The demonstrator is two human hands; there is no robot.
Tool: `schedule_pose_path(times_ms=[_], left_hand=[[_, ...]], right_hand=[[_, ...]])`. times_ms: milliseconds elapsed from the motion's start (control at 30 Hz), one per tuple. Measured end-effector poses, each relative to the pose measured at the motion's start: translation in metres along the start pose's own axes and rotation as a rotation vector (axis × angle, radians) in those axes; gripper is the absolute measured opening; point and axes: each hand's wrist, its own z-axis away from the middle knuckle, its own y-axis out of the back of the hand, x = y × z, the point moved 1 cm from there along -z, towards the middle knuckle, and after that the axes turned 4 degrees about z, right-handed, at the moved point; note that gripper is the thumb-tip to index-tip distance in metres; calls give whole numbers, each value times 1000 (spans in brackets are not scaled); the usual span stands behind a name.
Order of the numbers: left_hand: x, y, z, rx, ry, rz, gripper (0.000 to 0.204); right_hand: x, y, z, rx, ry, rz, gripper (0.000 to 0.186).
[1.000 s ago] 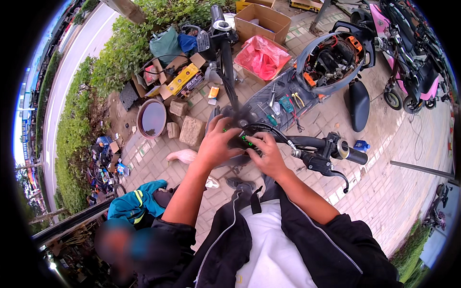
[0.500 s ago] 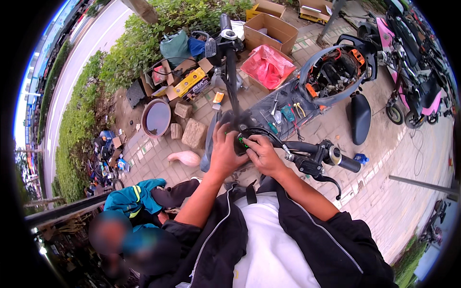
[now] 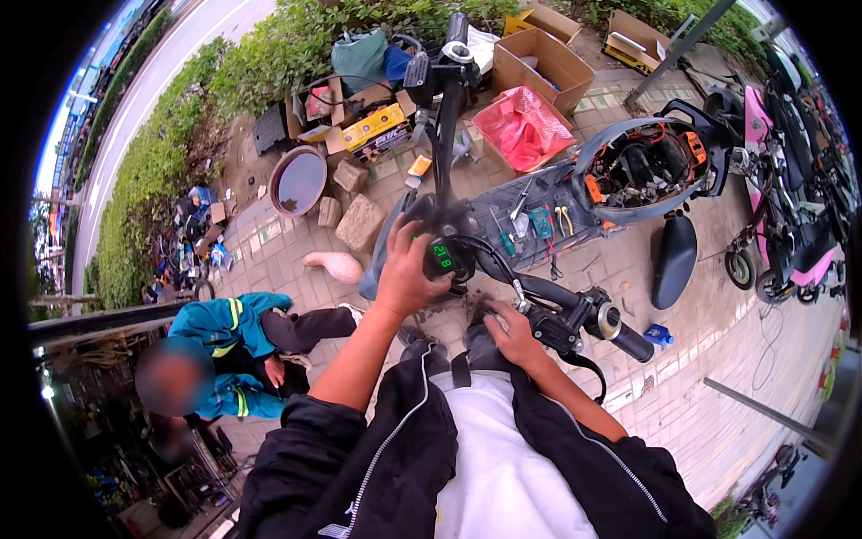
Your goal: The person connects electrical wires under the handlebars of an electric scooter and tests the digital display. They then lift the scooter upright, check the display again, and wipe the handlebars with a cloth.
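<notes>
My left hand (image 3: 410,274) curls around the left side of a small black display unit (image 3: 456,260) with lit green digits, at the middle of an electric scooter's handlebar (image 3: 539,286). The fingers reach over its far edge and the thumb lies along the near edge. My right hand (image 3: 512,331) hovers closer to my body, apart from the display, below the right side of the handlebar. Its fingers are loosely bent and I see nothing in them. A brake lever (image 3: 588,370) and black grip (image 3: 631,343) extend to the right of it.
On the scooter's footboard (image 3: 539,256) lie pliers (image 3: 564,220), a screwdriver (image 3: 508,244) and other tools. The removed seat (image 3: 674,260) rests on the paving. A person in a teal jacket (image 3: 229,325) sits at left. Bricks (image 3: 361,223), a water basin (image 3: 299,182) and cardboard boxes (image 3: 541,72) stand beyond.
My right hand has left the display and drawn back toward my body. The left hand stays at the unit, whose green digits now show plainly. The view has shifted a little.
</notes>
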Motion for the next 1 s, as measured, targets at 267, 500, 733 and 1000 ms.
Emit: schedule_pose_path(times_ms=[267, 500, 733, 1000], left_hand=[[-5, 0, 3, 2, 16, -3, 60], [-4, 2, 4, 27, 1, 11, 58], [-5, -9, 4, 80, -25, 46, 58], [-6, -3, 1, 6, 48, 45, 58]], right_hand=[[252, 35, 78, 164, -623, -5, 45], [288, 110, 195, 452, -957, -197, 28], [222, 146, 192, 382, -755, -92, 29], [237, 162, 152, 211, -715, -88, 35]])
